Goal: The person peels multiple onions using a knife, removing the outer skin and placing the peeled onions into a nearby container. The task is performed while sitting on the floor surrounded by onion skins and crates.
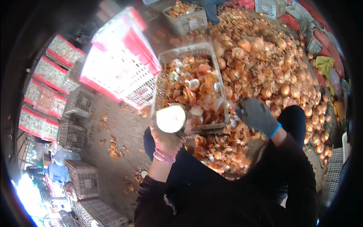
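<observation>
My left hand (168, 143), in a thin see-through glove with a pink cuff, holds a pale peeled onion (171, 119) above the near left corner of a plastic crate (224, 99). A small dark object shows by its fingers, too unclear to name. Onion skins (192, 95) and pale onion pieces lie in that crate. My right hand (255, 116) wears a grey knit glove with a blue cuff edge. It is beside the crate's right side, over the near edge of a large heap of unpeeled onions (272, 68). Its fingers are curled and their tips are hidden, so whether it holds anything cannot be told.
Tall white and pink crates (122, 65) stand left of the skin crate. More skins (221, 156) lie between my legs. Grey crates (82, 100) and pink-edged crates (46, 93) line the far left. Behind are a filled crate (187, 21) and another person's leg (210, 11).
</observation>
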`<state>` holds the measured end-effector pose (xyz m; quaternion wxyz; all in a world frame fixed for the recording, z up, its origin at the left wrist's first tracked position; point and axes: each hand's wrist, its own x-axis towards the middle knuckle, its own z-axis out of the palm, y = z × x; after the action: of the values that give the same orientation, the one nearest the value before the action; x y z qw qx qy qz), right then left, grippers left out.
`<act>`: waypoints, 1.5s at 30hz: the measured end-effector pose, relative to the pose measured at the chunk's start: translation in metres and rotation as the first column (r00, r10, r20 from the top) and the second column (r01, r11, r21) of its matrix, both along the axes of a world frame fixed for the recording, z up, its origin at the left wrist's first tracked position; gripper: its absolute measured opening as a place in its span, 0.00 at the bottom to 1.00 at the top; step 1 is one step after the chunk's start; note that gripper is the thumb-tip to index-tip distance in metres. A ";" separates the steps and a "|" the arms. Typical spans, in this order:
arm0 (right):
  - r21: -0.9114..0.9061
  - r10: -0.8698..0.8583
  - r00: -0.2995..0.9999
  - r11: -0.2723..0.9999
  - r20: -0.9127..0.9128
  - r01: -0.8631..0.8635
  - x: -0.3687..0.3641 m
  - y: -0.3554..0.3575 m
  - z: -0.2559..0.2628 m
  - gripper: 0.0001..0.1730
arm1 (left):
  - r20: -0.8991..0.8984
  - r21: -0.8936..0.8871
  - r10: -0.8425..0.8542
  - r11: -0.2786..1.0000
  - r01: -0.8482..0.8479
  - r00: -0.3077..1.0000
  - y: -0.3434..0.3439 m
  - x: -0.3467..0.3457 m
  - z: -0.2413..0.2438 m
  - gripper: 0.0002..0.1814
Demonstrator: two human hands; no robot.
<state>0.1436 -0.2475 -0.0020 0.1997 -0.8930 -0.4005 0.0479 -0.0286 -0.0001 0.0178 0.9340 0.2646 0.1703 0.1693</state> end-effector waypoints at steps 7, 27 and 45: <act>-0.148 0.026 0.926 0.985 -0.376 -0.088 -0.020 -0.040 -0.020 0.23 | 0.003 0.501 0.238 0.840 -0.208 0.971 0.085 0.037 0.081 0.35; -0.326 -0.645 0.717 0.760 -0.265 0.563 0.031 -0.181 -0.232 0.14 | -0.529 0.841 -0.242 -0.275 0.466 0.813 -0.034 0.103 -0.117 0.22; -0.134 -0.757 0.644 0.653 -0.109 0.745 0.167 -0.172 -0.294 0.32 | -0.765 0.445 -0.089 -0.789 0.423 0.638 -0.021 0.082 -0.177 0.30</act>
<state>0.3106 -0.4192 -0.2964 0.1977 -0.9789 0.0249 0.0454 0.0529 -0.0212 -0.1596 0.1174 0.9633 -0.1093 -0.2152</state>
